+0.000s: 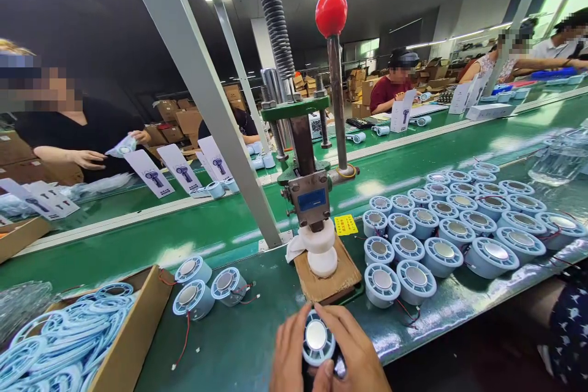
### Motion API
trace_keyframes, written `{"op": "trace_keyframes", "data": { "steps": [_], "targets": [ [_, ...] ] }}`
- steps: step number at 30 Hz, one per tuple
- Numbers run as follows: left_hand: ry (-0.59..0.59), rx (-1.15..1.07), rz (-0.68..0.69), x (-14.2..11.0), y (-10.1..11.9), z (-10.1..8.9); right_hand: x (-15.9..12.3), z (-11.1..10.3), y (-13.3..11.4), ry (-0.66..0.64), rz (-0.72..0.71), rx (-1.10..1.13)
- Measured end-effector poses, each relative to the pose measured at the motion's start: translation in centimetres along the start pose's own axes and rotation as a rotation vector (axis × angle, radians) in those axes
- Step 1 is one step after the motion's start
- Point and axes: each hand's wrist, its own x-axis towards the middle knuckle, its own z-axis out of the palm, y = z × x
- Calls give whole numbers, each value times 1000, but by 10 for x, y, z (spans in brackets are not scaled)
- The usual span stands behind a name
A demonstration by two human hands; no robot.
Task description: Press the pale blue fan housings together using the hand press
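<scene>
Between both hands, at the bottom centre, is a light blue round fan housing [316, 355] with a silver disc in its middle. My left hand [287, 352] closes on its left side. The fingers and thumb of my right hand [356, 349] grip its right side and near edge. Just beyond them stands a hand press [312, 193] with a red ball-topped lever [337, 73]. Its white round pressing blocks [321, 260] sit above a brown board [303, 272].
Rows of similar fan housings [443, 251] with wires cover the right side; several others [188, 297] are at left. A cardboard box [131, 337] holds blue rings [82, 331]. A slanted grey post [206, 92] rises behind. Across the green line, people [92, 147] handle items beside white boxes [147, 174].
</scene>
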Motion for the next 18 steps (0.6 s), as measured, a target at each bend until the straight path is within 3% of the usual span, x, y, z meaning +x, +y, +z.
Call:
{"op": "trace_keyframes", "data": {
  "steps": [4,6,7,9,11,13,15,18],
  "targets": [
    [-168,-17,-50,6,-6,-11,30,-46,-25,-399,4,-263],
    [-187,10,-127,19,-2,-26,66,-85,-56,-441,-89,-371],
    [-157,9,-169,28,2,-34,89,-107,-77,-360,-167,-398],
    [-53,-50,-229,51,15,-49,145,-151,-124,-38,-345,-452],
    [4,-167,-231,76,32,-57,208,-188,-169,194,-489,-545],
    [15,-259,-213,101,48,-53,271,-210,-202,403,-487,-640],
    [-16,-339,-181,120,57,-41,324,-217,-214,386,-424,-638],
    [-84,-463,-111,137,56,-20,378,-209,-201,208,-319,-492]
  ]
}}
